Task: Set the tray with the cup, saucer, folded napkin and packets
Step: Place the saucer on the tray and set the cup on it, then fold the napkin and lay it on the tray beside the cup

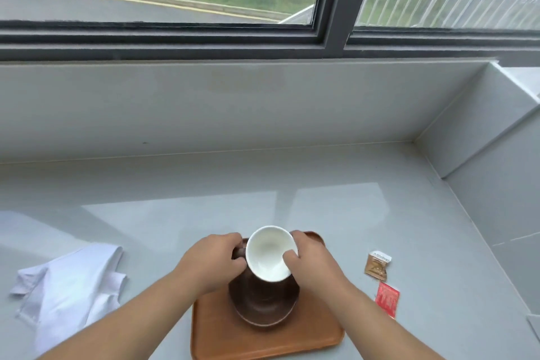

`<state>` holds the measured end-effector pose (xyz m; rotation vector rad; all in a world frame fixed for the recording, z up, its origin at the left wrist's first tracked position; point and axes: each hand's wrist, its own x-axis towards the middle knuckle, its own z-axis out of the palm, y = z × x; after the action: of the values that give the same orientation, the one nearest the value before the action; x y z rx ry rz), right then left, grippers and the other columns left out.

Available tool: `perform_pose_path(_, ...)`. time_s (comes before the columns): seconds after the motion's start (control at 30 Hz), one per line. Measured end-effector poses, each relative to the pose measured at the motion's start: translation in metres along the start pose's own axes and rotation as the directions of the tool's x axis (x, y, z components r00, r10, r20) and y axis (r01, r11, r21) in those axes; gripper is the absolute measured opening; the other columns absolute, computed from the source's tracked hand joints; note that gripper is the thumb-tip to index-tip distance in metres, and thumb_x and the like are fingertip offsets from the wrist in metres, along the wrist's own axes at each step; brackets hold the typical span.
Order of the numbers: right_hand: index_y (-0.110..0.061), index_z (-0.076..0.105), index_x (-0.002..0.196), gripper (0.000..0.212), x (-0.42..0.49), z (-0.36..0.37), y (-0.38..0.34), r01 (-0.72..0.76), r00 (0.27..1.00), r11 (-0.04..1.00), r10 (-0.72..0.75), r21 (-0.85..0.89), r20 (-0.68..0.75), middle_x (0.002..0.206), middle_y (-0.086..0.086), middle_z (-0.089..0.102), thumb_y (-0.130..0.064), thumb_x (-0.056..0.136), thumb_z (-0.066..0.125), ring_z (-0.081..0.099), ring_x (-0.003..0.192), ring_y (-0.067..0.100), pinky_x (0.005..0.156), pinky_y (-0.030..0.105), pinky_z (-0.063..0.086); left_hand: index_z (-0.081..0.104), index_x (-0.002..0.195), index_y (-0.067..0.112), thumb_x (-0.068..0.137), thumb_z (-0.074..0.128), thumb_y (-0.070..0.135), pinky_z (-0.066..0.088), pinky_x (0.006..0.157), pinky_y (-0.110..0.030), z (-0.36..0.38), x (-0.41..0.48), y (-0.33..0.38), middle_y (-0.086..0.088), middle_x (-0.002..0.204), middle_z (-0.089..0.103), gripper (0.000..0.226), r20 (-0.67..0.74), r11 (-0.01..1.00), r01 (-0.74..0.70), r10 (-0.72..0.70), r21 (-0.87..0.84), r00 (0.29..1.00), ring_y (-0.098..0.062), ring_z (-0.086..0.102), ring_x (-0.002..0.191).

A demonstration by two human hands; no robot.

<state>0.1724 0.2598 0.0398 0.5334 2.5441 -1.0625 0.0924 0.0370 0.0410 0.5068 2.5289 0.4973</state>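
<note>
A brown cup (270, 254) with a white inside is held over a brown saucer (263, 308), which lies on the orange-brown wooden tray (233, 339). My left hand (213, 260) grips the cup's handle side and my right hand (312, 260) grips its rim on the right. Whether the cup's base touches the saucer is hidden. A crumpled white napkin (70, 283) lies on the counter to the left of the tray. A brown packet (377, 266) and a red packet (387, 298) lie on the counter to the right.
The grey counter (292, 178) runs back to a low grey wall under a window. A raised grey ledge (482, 131) closes the right side.
</note>
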Motion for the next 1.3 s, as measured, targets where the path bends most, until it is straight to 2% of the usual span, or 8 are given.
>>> perform_pose_path(0.1,-0.033,0.055,0.132,0.043,-0.017,0.012,-0.001,0.000,0.999,1.000,0.001,-0.026,0.036,0.108,-0.006,0.069,-0.030,0.090,0.046,0.063,0.096,0.017,0.080,0.037,0.056,0.051,0.072,0.040,0.073,0.051,0.039,0.037,0.050,-0.026,0.012,-0.021,-0.007,0.015,0.069,0.063,0.002,0.030,0.999,0.001,0.001,-0.038,1.000,-0.003,0.055,0.062)
perform_pose_path(0.47,-0.025,0.047,0.142,0.047,-0.030,0.026,0.004,0.008,0.998,0.996,-0.002,-0.091,0.057,0.099,0.002,0.070,-0.026,0.095,0.044,0.064,0.091,0.023,0.070,0.035,0.051,0.048,0.071,0.031,0.077,0.053,0.040,0.037,0.052,-0.027,0.036,-0.035,-0.018,0.011,0.073,0.063,0.012,0.042,0.996,0.071,-0.069,-0.056,0.997,-0.007,0.056,0.066)
perform_pose_path(0.57,-0.025,0.050,0.135,0.042,-0.029,0.026,0.005,0.012,0.998,0.995,-0.006,-0.097,0.055,0.089,0.000,0.067,-0.027,0.094,0.044,0.061,0.082,0.022,0.063,0.035,0.046,0.050,0.074,0.031,0.077,0.053,0.040,0.040,0.053,-0.027,0.037,-0.034,-0.019,0.011,0.075,0.065,0.010,0.048,0.995,0.084,-0.081,-0.056,0.996,-0.007,0.058,0.068)
perform_pose_path(0.67,-0.025,0.053,0.122,0.032,-0.029,0.026,0.006,0.015,0.998,0.991,-0.007,-0.135,0.062,0.085,0.001,0.066,-0.028,0.092,0.044,0.062,0.080,0.024,0.067,0.041,0.053,0.050,0.076,0.033,0.076,0.053,0.041,0.039,0.054,-0.026,0.038,-0.035,-0.020,0.012,0.077,0.064,0.009,0.071,0.995,0.087,-0.083,-0.050,0.994,-0.006,0.058,0.070)
perform_pose_path(0.77,-0.030,0.052,0.123,0.038,-0.027,0.021,-0.001,0.039,0.998,0.967,-0.051,-0.250,-0.043,0.089,-0.006,0.067,-0.044,0.088,0.047,0.063,0.080,0.020,0.057,0.035,0.048,0.050,0.092,0.039,0.077,0.055,0.045,0.044,0.057,-0.027,0.032,-0.040,-0.020,0.014,0.079,0.065,0.017,0.089,0.994,0.103,-0.099,-0.045,0.991,-0.004,0.060,0.074)
perform_pose_path(0.9,-0.034,0.051,0.124,0.041,-0.016,0.017,-0.041,0.188,0.946,0.938,-0.253,-0.291,-0.205,0.105,-0.010,0.070,-0.053,0.088,0.046,0.067,0.086,0.017,0.058,0.032,0.044,0.047,0.123,0.039,0.077,0.057,0.044,0.055,0.069,-0.033,0.007,-0.055,-0.037,0.011,0.088,0.070,0.047,0.063,0.990,0.139,-0.137,-0.014,0.988,-0.011,0.065,0.085)
perform_pose_path(1.13,-0.032,0.056,0.111,0.026,-0.027,0.113,-0.158,0.513,0.855,0.797,-0.506,-0.317,0.111,0.104,-0.008,0.068,-0.044,0.090,0.044,0.063,0.091,0.021,0.068,0.035,0.047,0.056,0.125,0.029,0.089,0.058,0.044,0.050,0.082,-0.034,-0.030,-0.117,-0.136,0.005,0.123,0.062,0.039,0.010,0.949,0.185,-0.194,0.256,0.981,-0.019,0.060,0.111)
perform_pose_path(1.3,-0.030,0.057,0.117,0.032,-0.052,0.208,-0.199,0.563,0.824,0.763,-0.493,-0.316,0.278,0.113,-0.004,0.066,-0.045,0.090,0.050,0.062,0.099,0.024,0.070,0.035,0.043,0.052,0.126,0.029,0.084,0.056,0.063,0.046,0.081,-0.034,-0.045,-0.169,-0.231,0.006,0.124,0.053,0.055,-0.018,0.932,0.118,-0.119,0.343,0.993,-0.019,0.053,0.113)
